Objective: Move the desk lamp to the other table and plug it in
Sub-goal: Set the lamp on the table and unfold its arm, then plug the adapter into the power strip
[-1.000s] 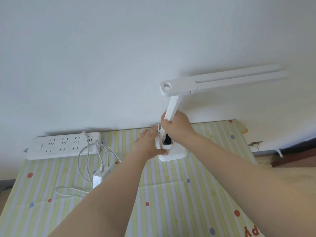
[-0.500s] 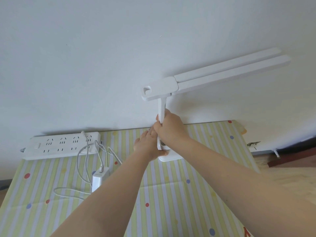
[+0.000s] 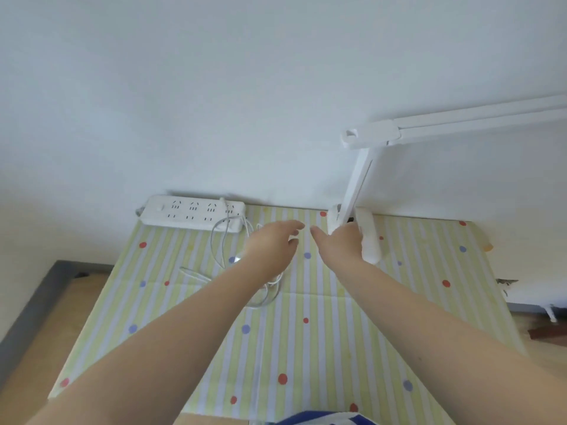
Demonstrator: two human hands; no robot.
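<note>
My arms are bare from wrist to as far up as I can see, no sleeves, watch or rings on my left hand (image 3: 271, 245) or right hand (image 3: 339, 245). Blue and white clothing (image 3: 316, 418) shows at my waist.

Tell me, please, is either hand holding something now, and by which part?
The left hand is open and holds nothing. The right hand rests at the base of the desk lamp; whether it grips it cannot be told.

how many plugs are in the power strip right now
1, as far as shows. A single white cable enters the white rectangular power strip at its right end, beside the wall. The remaining sockets look empty; nothing covers the strip.
</note>
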